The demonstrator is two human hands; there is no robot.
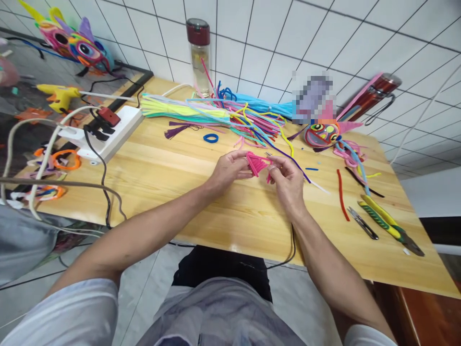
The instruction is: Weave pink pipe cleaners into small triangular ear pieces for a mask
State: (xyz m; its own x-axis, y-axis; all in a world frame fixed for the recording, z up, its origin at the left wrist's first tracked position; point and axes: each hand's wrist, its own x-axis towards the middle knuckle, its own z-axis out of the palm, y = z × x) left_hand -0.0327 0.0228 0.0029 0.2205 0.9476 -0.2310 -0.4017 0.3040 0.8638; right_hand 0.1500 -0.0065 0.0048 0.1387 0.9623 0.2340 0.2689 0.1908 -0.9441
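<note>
We see both hands meeting above the wooden table (162,173), with a pink pipe-cleaner piece (256,164) held between them. The left hand (227,170) pinches the wide end of this folded, fan-like piece between thumb and fingertips (240,156). The right hand (288,181) closes thumb and forefinger on its narrow end, where a loose pink tail hangs just below the fingers. The piece thus lies directly between the two sets of fingertips, touching both; whether it also rests on the board we cannot tell. The remaining fingers of both hands curl loosely. Beyond the fingertips, well apart, lies a heap of coloured pipe cleaners (216,113). A blue ring (211,138) sits nearer, beyond the left fingers. To the outer side of the right fingers we note a red pipe cleaner (341,194), small snips (363,223) and yellow-green pliers (387,222).
</note>
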